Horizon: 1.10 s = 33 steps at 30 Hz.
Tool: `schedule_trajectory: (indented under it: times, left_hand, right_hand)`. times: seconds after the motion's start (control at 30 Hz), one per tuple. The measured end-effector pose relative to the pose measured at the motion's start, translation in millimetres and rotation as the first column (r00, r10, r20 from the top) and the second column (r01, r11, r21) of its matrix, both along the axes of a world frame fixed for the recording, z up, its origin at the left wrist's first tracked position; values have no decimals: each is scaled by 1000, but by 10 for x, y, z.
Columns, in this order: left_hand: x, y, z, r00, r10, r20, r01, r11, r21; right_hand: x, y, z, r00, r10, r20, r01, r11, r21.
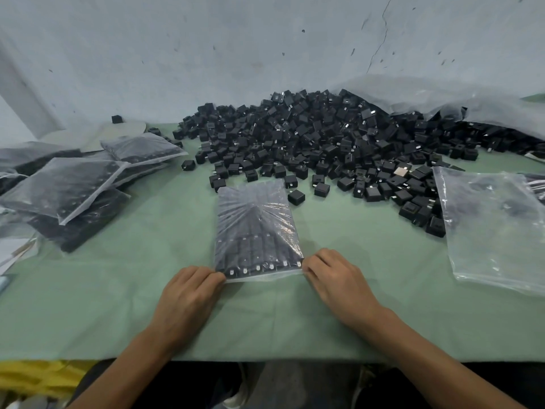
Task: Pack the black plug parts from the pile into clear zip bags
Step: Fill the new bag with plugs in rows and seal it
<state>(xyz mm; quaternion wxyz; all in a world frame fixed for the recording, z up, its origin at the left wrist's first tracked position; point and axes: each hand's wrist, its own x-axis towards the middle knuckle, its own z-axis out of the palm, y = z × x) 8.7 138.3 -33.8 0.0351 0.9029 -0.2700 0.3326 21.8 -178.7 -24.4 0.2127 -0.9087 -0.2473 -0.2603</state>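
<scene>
– Bag position?
– Zip bag (256,228) lies flat on the green table cover (132,305), centre, right in front of the person. Long side runs away toward the pile (339,137) of black plug parts. Its far edge sits among loose parts at the pile's near fringe.
– Contents?
– Plug parts packed in rows inside. Metal pins of the closest row show through the film at the near edge.
– Hands?
– Left hand (188,293) pinches the bag's near-left corner. Right hand (336,278) pinches the near-right corner. Fingers are curled on both, and both forearms cross the table's front edge.
– Seal closed?
– Cannot tell; the near edge is flat between the two grips.
– Rest of the bench?
– Filled bags (67,190) are stacked at left, well apart from the one being worked. Empty clear bags (495,231) lie at right, overlapping the pile's right fringe. A crumpled plastic sheet (442,95) drapes over the pile's back right. Pale wall (206,39) behind. Yellow fabric (38,379) shows below the table edge, bottom left.
</scene>
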Motion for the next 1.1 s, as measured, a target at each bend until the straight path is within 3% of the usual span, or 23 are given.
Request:
schedule_trajectory:
  times: [0.43, 0.73, 1.1]
  left_hand:
    - [-2, 1, -6, 1000, 4, -22, -4, 1000, -11]
    - [85, -573, 136, 997, -61, 54, 59, 997, 49]
    - [169, -636, 65, 995, -87, 49, 87, 996, 4]
  right_hand:
    - [6, 16, -17, 999, 49, -2, -49, 999, -7]
    - [26, 360, 99, 990, 44, 137, -21, 985, -172]
    - [56, 424, 53, 988, 43, 148, -22, 990, -142]
